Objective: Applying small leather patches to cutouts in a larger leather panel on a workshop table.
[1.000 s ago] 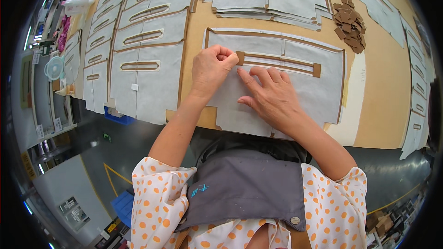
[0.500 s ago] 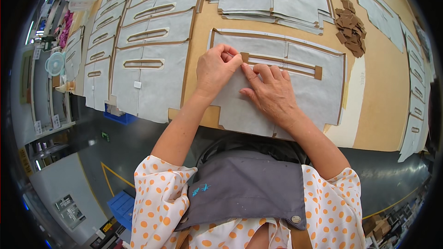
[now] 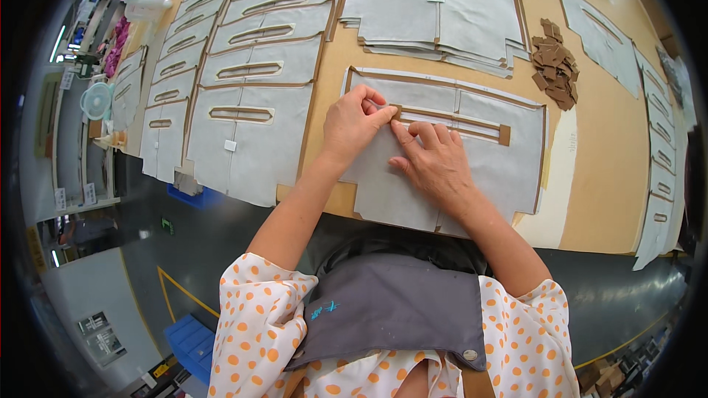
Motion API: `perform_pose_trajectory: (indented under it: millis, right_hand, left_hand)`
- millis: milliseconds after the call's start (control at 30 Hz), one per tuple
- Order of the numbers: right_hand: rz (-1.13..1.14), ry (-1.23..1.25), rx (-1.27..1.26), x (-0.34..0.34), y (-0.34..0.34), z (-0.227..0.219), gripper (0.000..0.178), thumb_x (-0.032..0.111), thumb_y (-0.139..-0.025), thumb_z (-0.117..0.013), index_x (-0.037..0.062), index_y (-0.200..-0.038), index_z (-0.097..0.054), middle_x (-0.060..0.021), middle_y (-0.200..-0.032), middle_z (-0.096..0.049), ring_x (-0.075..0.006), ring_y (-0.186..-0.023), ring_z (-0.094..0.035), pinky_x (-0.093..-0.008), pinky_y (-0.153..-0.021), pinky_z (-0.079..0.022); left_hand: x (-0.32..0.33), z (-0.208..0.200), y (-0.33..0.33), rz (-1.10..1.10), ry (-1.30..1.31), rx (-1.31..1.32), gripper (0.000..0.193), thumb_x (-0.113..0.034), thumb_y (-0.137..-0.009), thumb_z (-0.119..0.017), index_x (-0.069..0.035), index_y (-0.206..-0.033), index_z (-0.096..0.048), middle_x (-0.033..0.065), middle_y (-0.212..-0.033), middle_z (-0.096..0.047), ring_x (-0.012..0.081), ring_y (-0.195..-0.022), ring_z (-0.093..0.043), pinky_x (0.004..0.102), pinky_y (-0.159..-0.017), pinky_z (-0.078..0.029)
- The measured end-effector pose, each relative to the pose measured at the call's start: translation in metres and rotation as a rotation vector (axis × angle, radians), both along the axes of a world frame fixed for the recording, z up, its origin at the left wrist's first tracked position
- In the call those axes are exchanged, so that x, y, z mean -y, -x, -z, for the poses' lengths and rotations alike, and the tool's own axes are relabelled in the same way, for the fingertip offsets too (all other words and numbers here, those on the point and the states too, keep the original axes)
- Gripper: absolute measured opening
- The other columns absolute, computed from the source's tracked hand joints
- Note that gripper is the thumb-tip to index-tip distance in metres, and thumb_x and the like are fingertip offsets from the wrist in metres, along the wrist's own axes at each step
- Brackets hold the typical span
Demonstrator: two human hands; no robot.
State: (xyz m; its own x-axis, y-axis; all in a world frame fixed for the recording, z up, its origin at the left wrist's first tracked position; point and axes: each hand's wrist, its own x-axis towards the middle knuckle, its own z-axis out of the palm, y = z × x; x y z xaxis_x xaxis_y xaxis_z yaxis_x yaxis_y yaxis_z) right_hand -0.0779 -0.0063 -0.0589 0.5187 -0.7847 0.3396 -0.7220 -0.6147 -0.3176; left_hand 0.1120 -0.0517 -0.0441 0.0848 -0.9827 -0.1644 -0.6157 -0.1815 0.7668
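Note:
A light grey fabric panel [image 3: 494, 169] with brown edging and a long slot framed in brown strips lies in front of me. My left hand [image 3: 356, 121] is pinched at the slot's left end, thumb and forefinger together over a small brown tab [image 3: 397, 111]. What exactly sits between the fingertips is partly hidden. My right hand [image 3: 435, 162] rests on the panel just below the slot, its fingers spread and the forefinger tip close to that tab. Another brown tab [image 3: 504, 135] covers the slot's right end.
Overlapping rows of grey slotted panels [image 3: 243, 140] spread to the left. A stack of similar panels [image 3: 398, 11] lies beyond, with a heap of brown tabs [image 3: 554, 66] to its right. More panels [image 3: 660, 184] line the far right. The table's front edge [image 3: 582, 250] is close to me.
The whole view has shifted slightly, with the table appearing a little lower. Both hands stay at the slot's left end in nearly the same pose.

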Motion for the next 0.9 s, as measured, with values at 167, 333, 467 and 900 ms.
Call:
perform_pose_trajectory:
  millis: [167,333,467,900]
  right_hand:
    - [0.027,-0.044,0.127,-0.006,0.039,-0.018,0.055,0.030,-0.086,-0.075,0.0114,-0.136,-0.060,-0.0047,-0.113,-0.059,-0.0223,-0.098,-0.055,-0.0380,-0.084,-0.043]
    - [0.242,-0.051,0.181,-0.010,0.106,-0.017,0.053,0.026,-0.091,-0.072,0.0110,-0.140,-0.059,-0.0084,-0.113,-0.059,-0.0269,-0.099,-0.056,-0.0393,-0.090,-0.044]
    - [0.334,-0.115,0.137,-0.016,0.126,0.000,0.050,0.027,-0.094,-0.069,0.0104,-0.140,-0.060,-0.0094,-0.113,-0.058,-0.0281,-0.102,-0.054,-0.0390,-0.092,-0.045]
    - [0.325,-0.083,0.065,-0.020,0.121,0.002,0.047,0.026,-0.093,-0.071,0.0098,-0.136,-0.064,-0.0049,-0.109,-0.057,-0.0234,-0.091,-0.050,-0.0370,-0.086,-0.044]
  left_hand:
    - [-0.016,0.001,0.001,-0.020,0.174,0.018,0.028,-0.024,-0.087,-0.078,-0.006,-0.107,-0.070,-0.0007,-0.070,-0.061,0.0098,-0.063,-0.055,0.0282,-0.060,-0.047]
    - [-0.038,0.006,-0.004,0.152,0.492,0.268,0.037,-0.029,-0.091,-0.074,-0.015,-0.125,-0.069,0.0003,-0.077,-0.056,0.0158,-0.061,-0.054,0.0312,-0.057,-0.047]
    - [-0.043,0.012,-0.003,0.278,0.459,0.484,0.048,-0.040,-0.093,-0.070,-0.022,-0.137,-0.064,-0.0002,-0.089,-0.054,0.0175,-0.065,-0.055,0.0327,-0.054,-0.048]
    - [-0.046,0.010,-0.003,0.346,0.438,0.634,0.047,-0.040,-0.097,-0.063,-0.024,-0.142,-0.061,0.0004,-0.089,-0.047,0.0156,-0.064,-0.052,0.0322,-0.049,-0.045]
